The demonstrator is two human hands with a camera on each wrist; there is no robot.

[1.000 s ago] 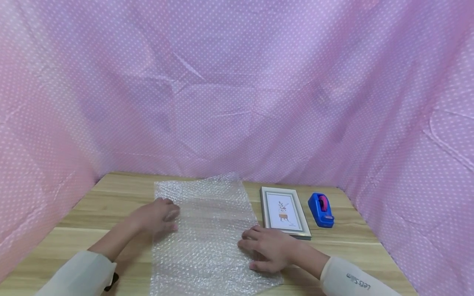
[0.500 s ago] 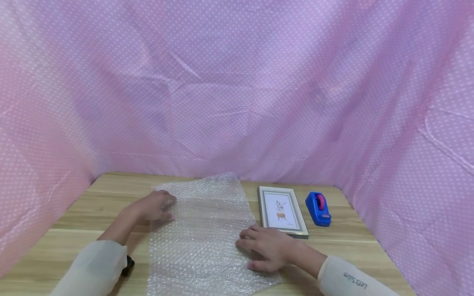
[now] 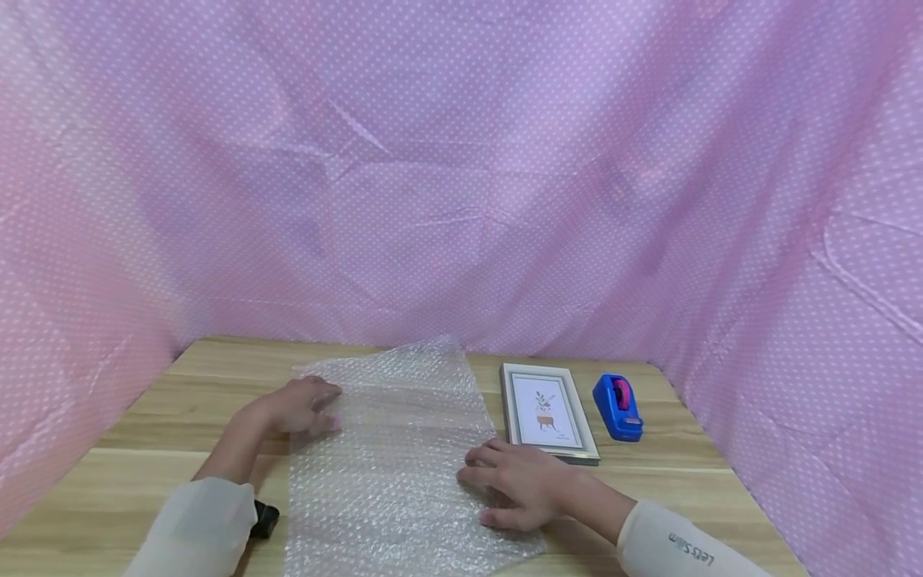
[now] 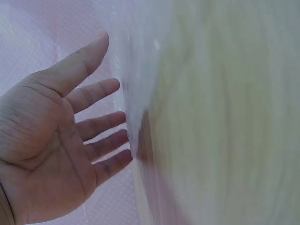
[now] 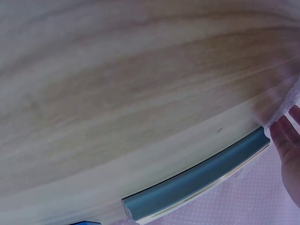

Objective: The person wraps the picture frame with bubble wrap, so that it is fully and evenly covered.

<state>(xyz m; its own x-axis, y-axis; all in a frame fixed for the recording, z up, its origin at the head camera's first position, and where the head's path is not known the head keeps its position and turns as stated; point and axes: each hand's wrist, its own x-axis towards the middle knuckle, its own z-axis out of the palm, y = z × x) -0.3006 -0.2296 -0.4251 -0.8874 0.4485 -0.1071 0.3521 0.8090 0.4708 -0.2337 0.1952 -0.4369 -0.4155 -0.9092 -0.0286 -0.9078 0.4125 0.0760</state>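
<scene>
From where I stand, a clear, rectangular sheet of bubble wrap lies on the pale wood-grain table, in the lower middle of the frame. Its long axis runs up and down the picture, and its near end is cut off at the bottom.

The left hand is at the sheet's left edge, towards the upper end; the right hand rests on the right edge, lower in the frame. So the sheet lies between the two, and they face each other across it on a slant. Both grips are loose, fingers spread and mostly straight, clenched on nothing; the left fingertips meet the sheet's edge.

Just to the upper right of the right hand, a white-and-silver rectangular picture frame lies face up, its long axis tipping from upper left to lower right. The right hand is clearly the nearer one; I can't tell whether it touches the frame's lower corner. Beyond that, right of centre, stands a blue plastic tape dispenser with a pink core.
</scene>
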